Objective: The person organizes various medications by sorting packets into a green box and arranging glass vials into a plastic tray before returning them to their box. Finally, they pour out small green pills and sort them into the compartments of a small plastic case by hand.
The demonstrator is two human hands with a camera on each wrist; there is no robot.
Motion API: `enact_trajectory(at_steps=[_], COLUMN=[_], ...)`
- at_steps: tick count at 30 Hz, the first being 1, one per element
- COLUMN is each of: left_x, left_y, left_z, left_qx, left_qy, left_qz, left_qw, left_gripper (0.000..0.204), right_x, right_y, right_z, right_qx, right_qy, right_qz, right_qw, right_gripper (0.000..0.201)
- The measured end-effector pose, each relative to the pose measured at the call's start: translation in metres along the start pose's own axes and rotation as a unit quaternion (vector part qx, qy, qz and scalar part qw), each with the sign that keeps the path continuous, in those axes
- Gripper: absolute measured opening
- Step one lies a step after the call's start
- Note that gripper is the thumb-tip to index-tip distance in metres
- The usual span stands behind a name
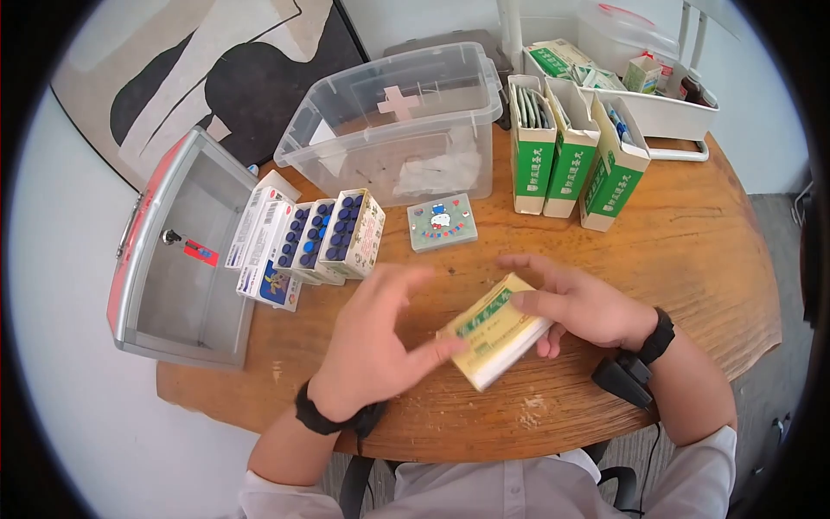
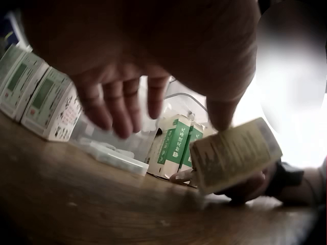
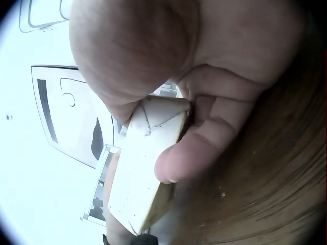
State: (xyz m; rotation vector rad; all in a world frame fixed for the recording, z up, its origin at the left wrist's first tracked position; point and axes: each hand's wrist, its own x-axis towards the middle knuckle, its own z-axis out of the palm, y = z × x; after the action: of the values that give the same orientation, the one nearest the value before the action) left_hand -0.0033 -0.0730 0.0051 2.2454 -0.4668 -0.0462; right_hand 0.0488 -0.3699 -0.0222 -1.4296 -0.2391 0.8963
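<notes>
My right hand (image 1: pixel 588 303) pinches a small yellow and green box (image 1: pixel 497 329), thumb on its printed face, above the table near the front. In the right wrist view the box's white side (image 3: pixel 145 158) shows between thumb and curled fingers. My left hand (image 1: pixel 372 333) is spread, its thumb at the box's left corner and its other fingers away from it. The left wrist view shows the left hand's (image 2: pixel 148 66) fingers extended and the thumb tip at the top edge of the box (image 2: pixel 235 155).
Boxes of blue-capped vials (image 1: pixel 350 233) stand at left beside a clear-fronted case (image 1: pixel 186 251). A lidless clear bin (image 1: pixel 389 164) is at the back, with a flat patterned case (image 1: pixel 443 222) before it. Green and white boxes (image 1: pixel 612 186) and a white tray (image 1: pixel 657 117) stand back right.
</notes>
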Motion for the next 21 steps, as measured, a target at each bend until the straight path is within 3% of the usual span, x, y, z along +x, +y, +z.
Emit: enact_trajectory(at_steps=[1, 2, 5, 6, 9, 10, 13, 14, 15, 17, 19, 21], left_x=[-0.002, -0.006, -0.012, -0.012, -0.013, -0.013, -0.007, -0.007, -0.004, 0.004, 0.003, -0.005], left_y=[0.006, 0.010, 0.028, 0.029, 0.010, 0.010, 0.006, 0.006, 0.007, 0.012, 0.015, 0.008], left_z=[-0.001, 0.005, 0.016, 0.018, 0.021, 0.018, 0.014, 0.011, 0.010, 0.008, -0.006, -0.030], left_qx=[0.138, 0.112, 0.166, 0.194, 0.233, 0.187, 0.182, 0.200, 0.200, 0.168, 0.140, 0.090], left_qy=[0.042, 0.038, -0.020, -0.012, 0.035, 0.081, 0.135, 0.081, 0.082, -0.034, -0.050, -0.048], left_qz=[0.156, 0.212, 0.259, 0.268, 0.253, 0.236, 0.252, 0.254, 0.254, 0.324, 0.298, 0.169], left_qw=[0.977, 0.970, 0.951, 0.944, 0.938, 0.950, 0.941, 0.943, 0.943, 0.930, 0.943, 0.980], left_gripper=[0.072, 0.077, 0.083, 0.076, 0.066, 0.060, 0.062, 0.065, 0.065, 0.071, 0.070, 0.057], right_x=[-0.001, -0.003, -0.002, -0.002, -0.002, -0.001, -0.001, 0.000, 0.000, -0.006, -0.005, -0.008], right_y=[-0.001, -0.003, -0.003, -0.003, -0.001, -0.002, 0.004, 0.009, 0.010, -0.002, -0.002, 0.000], right_z=[0.002, 0.005, 0.006, 0.007, 0.010, 0.007, -0.006, -0.010, -0.012, -0.011, -0.019, -0.033], right_qx=[0.000, -0.001, 0.000, 0.003, 0.028, 0.027, 0.104, 0.099, 0.094, 0.051, -0.077, -0.095], right_qy=[0.001, 0.003, 0.005, 0.005, 0.012, 0.012, -0.006, -0.010, -0.014, -0.008, -0.029, -0.039], right_qz=[-0.001, 0.005, 0.009, 0.006, 0.021, 0.020, 0.029, 0.008, -0.014, -0.016, -0.017, -0.037], right_qw=[1.000, 1.000, 1.000, 1.000, 0.999, 0.999, 0.994, 0.995, 0.995, 0.999, 0.996, 0.994], right_gripper=[0.082, 0.080, 0.079, 0.080, 0.084, 0.084, 0.087, 0.088, 0.090, 0.090, 0.082, 0.075])
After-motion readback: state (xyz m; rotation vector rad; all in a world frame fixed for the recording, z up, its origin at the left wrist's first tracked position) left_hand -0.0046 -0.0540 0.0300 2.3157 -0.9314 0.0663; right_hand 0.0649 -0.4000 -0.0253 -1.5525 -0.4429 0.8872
